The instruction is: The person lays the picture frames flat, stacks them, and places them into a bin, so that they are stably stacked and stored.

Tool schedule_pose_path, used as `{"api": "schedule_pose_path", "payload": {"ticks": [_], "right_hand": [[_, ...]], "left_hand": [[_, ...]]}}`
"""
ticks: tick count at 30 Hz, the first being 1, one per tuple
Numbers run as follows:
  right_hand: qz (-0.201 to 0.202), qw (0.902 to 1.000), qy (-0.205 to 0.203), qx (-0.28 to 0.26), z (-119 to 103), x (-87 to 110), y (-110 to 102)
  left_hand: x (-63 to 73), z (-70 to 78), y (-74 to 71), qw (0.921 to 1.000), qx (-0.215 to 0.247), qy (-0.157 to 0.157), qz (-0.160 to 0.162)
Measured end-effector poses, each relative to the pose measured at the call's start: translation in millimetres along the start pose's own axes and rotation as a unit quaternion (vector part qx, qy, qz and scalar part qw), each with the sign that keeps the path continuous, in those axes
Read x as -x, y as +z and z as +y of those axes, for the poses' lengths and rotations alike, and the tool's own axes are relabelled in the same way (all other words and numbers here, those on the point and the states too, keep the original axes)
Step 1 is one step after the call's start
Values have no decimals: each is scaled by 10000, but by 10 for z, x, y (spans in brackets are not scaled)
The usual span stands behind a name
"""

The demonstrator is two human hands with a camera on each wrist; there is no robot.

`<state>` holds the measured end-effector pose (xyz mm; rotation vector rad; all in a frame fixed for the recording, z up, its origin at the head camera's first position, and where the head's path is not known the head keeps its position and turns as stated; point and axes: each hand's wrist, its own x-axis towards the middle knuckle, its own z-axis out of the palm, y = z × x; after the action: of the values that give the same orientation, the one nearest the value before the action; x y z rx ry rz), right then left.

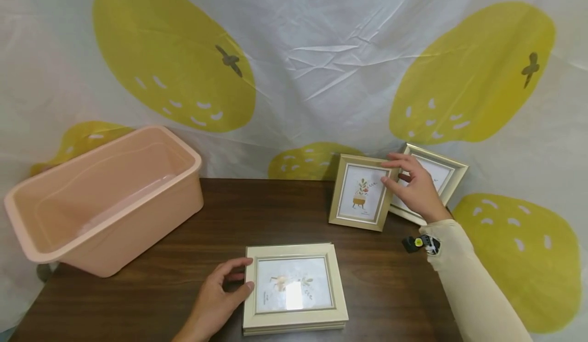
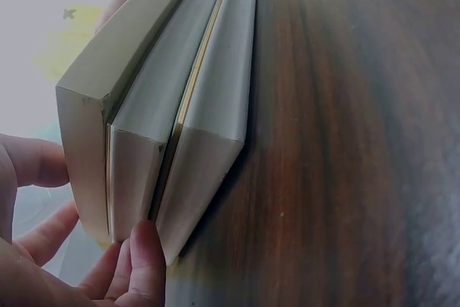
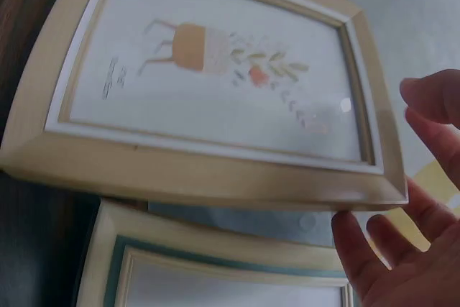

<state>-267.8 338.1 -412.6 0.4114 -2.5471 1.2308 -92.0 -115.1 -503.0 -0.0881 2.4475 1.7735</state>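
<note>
A stack of cream picture frames (image 1: 294, 286) lies flat near the table's front edge, also seen edge-on as the stack of frames (image 2: 180, 106). My left hand (image 1: 245, 275) holds the stack's left edge, with the thumb (image 2: 144, 264) on its side and the fingers over the top corner. Farther back, a small gold frame (image 1: 360, 191) with a plant print stands tilted. My right hand (image 1: 390, 171) grips its upper right corner. The same gold frame (image 3: 208, 84) fills the right wrist view. Behind it a second frame (image 1: 441, 171) leans on the backdrop.
An empty pink plastic tub (image 1: 105, 199) stands at the left on the dark wooden table (image 1: 275, 209). A white cloth with yellow fruit shapes hangs directly behind the table. A small camera (image 1: 415, 243) is strapped to my right wrist.
</note>
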Motion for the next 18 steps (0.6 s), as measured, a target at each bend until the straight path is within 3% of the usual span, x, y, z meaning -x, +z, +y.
{"api": "schedule_pose_path", "payload": {"ticks": [9, 18], "right_hand": [[-294, 9966, -336, 689, 70, 7, -22], [-456, 9930, -545, 946, 90, 93, -28]], "left_hand": [[-14, 5, 2, 10000, 40, -6, -20], [-17, -1, 6, 10000, 29, -10, 1]]}}
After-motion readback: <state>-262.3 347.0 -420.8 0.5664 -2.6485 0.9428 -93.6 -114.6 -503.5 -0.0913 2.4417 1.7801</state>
